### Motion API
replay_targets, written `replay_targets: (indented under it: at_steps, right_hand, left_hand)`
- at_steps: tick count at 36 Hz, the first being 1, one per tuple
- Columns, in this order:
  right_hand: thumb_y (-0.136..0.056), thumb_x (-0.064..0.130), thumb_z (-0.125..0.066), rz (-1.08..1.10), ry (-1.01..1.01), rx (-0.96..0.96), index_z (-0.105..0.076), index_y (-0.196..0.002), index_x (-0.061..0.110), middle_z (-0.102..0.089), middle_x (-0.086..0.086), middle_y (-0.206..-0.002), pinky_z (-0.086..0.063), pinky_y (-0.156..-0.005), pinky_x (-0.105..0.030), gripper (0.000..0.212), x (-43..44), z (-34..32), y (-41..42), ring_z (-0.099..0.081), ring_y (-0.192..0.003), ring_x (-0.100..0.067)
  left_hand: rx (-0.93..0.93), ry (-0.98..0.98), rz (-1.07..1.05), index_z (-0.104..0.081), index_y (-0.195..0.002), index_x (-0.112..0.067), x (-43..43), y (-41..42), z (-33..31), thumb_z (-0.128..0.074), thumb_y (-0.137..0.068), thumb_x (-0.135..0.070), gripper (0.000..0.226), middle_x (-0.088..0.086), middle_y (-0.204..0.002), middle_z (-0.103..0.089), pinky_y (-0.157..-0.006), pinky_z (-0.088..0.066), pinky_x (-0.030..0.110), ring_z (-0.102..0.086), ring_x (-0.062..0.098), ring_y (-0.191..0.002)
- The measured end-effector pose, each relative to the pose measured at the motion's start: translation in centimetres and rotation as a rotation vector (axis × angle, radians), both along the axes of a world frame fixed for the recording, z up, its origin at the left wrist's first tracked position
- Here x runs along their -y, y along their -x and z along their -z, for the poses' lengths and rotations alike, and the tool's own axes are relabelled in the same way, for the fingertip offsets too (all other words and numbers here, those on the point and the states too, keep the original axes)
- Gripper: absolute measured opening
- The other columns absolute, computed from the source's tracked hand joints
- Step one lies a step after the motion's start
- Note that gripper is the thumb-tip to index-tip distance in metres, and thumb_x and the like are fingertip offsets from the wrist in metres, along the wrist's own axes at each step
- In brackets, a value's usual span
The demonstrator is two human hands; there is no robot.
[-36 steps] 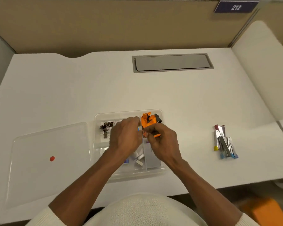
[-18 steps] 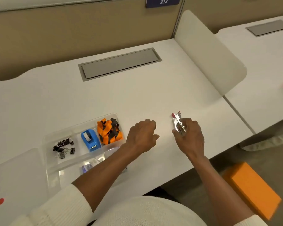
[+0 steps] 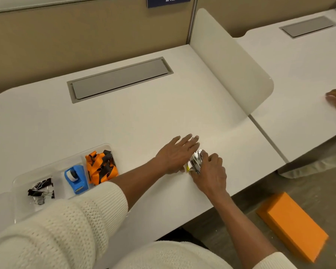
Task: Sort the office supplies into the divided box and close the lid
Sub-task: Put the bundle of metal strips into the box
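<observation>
At the far left the clear divided box [image 3: 109, 147] sits on the white desk [image 3: 136, 121], and its back row is already filled: black binder clips [image 3: 40, 190] in the left compartment, a blue tape dispenser [image 3: 76, 178] in the middle one, and a bundle of orange and black straps [image 3: 100, 167] in the right one. The front row of compartments is hidden under the cream sleeve [image 3: 66, 226], so what lies there cannot be told, and the lid is mostly out of frame at the left edge (it is plainly not on the box). Moving right, the left hand [image 3: 176, 155] lies flat on the desk with fingers spread wide and straight, its edge pressed against a small heap of metal staple removers [image 3: 195, 162], of which one yellow tip shows. The right hand [image 3: 211, 171] comes in from the other side with fingers curled down over the heap, so the two hands pen it between them; whether it is lifted off the desk yet cannot be told. By this showing the sorting is well along: this heap, well apart from the box, looks like the last loose lot on the desk. Left to do, as I judge it, is carrying it across to a free compartment and then closing the lid.
</observation>
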State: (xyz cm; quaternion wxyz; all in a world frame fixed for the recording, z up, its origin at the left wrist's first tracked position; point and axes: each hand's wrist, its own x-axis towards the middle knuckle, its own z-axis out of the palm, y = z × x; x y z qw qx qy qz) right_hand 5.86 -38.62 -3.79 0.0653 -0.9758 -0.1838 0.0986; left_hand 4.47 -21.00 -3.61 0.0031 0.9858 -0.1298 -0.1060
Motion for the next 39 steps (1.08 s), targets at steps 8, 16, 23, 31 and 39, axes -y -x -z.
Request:
replay_targets:
  at_steps: [8, 16, 23, 31, 39]
  right_hand:
    - [-0.093, 0.042, -0.062, -0.043, 0.048, -0.007, -0.032, -0.153, 0.009, -0.053, -0.015, -0.122, -0.055, -0.074, -0.039, 0.075, 1.0, 1.2, -0.3, -0.056, -0.102, -0.028]
    - [-0.095, 0.029, -0.051, -0.045, 0.090, 0.004, -0.043, -0.143, 0.008, -0.054, -0.012, -0.113, -0.049, -0.070, -0.039, 0.053, 1.8, 1.8, 0.3, -0.055, -0.093, -0.028]
    - [-0.097, 0.022, -0.051, -0.010, 0.085, 0.048, -0.053, -0.125, 0.009, -0.057, -0.011, -0.106, -0.046, -0.064, -0.036, 0.031, 1.5, 1.8, 0.4, -0.057, -0.085, -0.025]
    - [-0.100, 0.013, -0.046, 0.012, 0.088, 0.109, -0.056, -0.111, 0.007, -0.057, -0.012, -0.101, -0.050, -0.069, -0.039, 0.016, 0.3, 2.1, 0.9, -0.057, -0.086, -0.027]
    - [-0.097, 0.008, -0.050, 0.082, -0.080, -0.059, -0.051, -0.123, -0.001, -0.056, -0.018, -0.112, -0.056, -0.076, -0.047, 0.027, -1.1, 1.1, 0.4, -0.057, -0.096, -0.033]
  left_hand:
    - [0.005, -0.049, 0.132, -0.042, -0.149, -0.021, -0.2, -2.0, 0.5, -0.080, -0.083, -0.048, 0.080, 0.003, -0.158, -0.042, -0.120, -0.034, 0.046, -0.026, 0.030, -0.157]
    - [0.105, -0.050, 0.104, -0.052, -0.127, -0.016, -0.4, -1.8, 0.9, -0.064, -0.095, -0.055, 0.052, 0.009, -0.128, -0.053, -0.102, -0.042, 0.042, -0.049, 0.031, -0.123]
    - [0.101, -0.068, 0.072, -0.049, -0.124, -0.011, -0.2, -0.4, 1.2, -0.045, -0.104, -0.059, 0.051, 0.009, -0.127, -0.051, -0.090, -0.041, 0.040, -0.049, 0.029, -0.115]
    - [0.058, 0.006, -0.039, -0.051, -0.123, -0.009, 0.3, 1.9, 1.5, -0.044, -0.107, -0.050, 0.045, 0.011, -0.128, -0.051, -0.089, -0.041, 0.040, -0.050, 0.030, -0.114]
    - [-0.103, 0.383, -0.477, -0.048, -0.122, -0.005, 0.5, 4.9, 0.4, -0.048, -0.106, -0.048, 0.046, 0.011, -0.126, -0.047, -0.086, -0.037, 0.037, -0.045, 0.030, -0.112]
